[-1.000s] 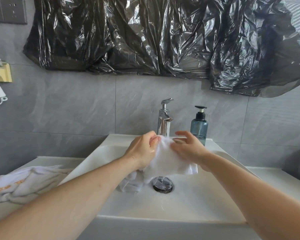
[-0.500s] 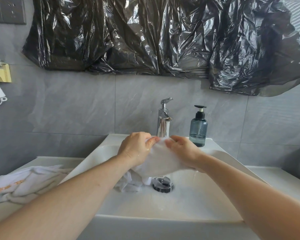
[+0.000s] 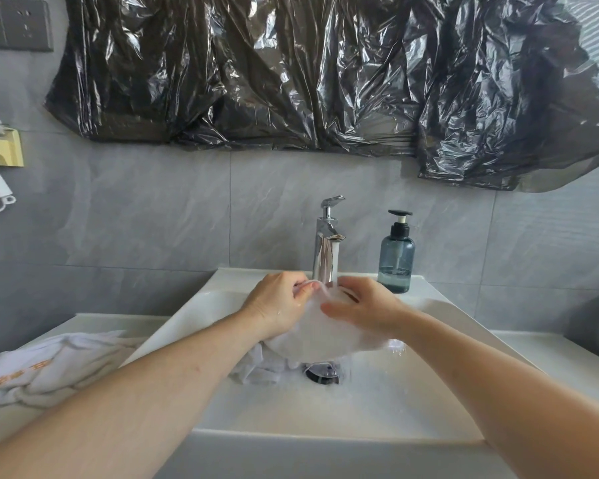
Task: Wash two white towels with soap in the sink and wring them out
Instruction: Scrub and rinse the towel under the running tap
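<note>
The left hand point(image 3: 278, 303) pinches the upper edge of a white towel point(image 3: 320, 335) between thumb and fingertips, and the right hand point(image 3: 363, 307), just beside it, has its fingers curled over the same bunched cloth with the thumb laid across the front, so the towel is held up between them right under the spout of the tap point(image 3: 326, 252), where water appears to run onto it. Below the hands the towel's tail trails into the sink point(image 3: 377, 402) next to the drain point(image 3: 323, 374). Beyond the right hand stands the soap bottle point(image 3: 396, 257), untouched; well out past the left forearm the second towel point(image 3: 45, 368) lies crumpled on the surface point(image 3: 94, 321). This looks like wetting or rinsing the first towel; next probably comes rubbing fold against fold, or twisting it out over the basin, then fetching the other one
</note>
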Tool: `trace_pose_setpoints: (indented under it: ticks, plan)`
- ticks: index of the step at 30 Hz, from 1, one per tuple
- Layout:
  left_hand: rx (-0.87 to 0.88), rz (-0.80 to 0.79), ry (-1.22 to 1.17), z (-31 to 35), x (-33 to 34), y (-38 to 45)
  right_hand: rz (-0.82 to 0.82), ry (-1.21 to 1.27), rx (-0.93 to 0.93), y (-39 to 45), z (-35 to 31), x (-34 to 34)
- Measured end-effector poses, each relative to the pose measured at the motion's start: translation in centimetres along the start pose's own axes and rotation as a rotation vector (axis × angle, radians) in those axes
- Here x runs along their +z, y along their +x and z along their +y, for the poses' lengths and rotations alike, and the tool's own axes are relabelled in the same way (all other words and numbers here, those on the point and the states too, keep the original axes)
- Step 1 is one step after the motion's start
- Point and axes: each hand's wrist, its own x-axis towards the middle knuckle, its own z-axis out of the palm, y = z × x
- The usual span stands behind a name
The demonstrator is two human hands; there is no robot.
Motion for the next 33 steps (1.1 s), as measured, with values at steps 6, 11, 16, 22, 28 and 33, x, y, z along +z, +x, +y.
trace_pose_setpoints:
  ticks: [6, 11, 16, 22, 28, 33]
  plan:
    - [-0.247, -0.292, 0.363, -0.8, -1.7, -0.7, 0.201, 0.063, 0.115, -0.3, 0.1, -1.0]
    - [-0.419, -0.687, 0.316, -1.7, -2.5, -1.2, 0.234, 0.022, 0.133, -0.5, -0.2, -0.7]
    - [-0.294, -0.753, 0.380, -1.7, -2.2, -1.7, 0.253, 0.080, 0.134, -0.5, -0.3, -0.9]
    - [-0.173, -0.524, 0.494, -1.8, -1.6, -1.8, 0.322, 0.142, 0.163, -0.3, 0.0, -1.2]
    - [0.002, -0.175, 0.431, -0.4, -1.1, -1.5, 0.379, 0.067, 0.242, -0.4, 0.4, -1.5]
    - [0.095, -0.117, 0.319, 1.3, 0.1, -1.7, 0.370, 0.018, 0.251, -0.2, 0.7, -1.4]
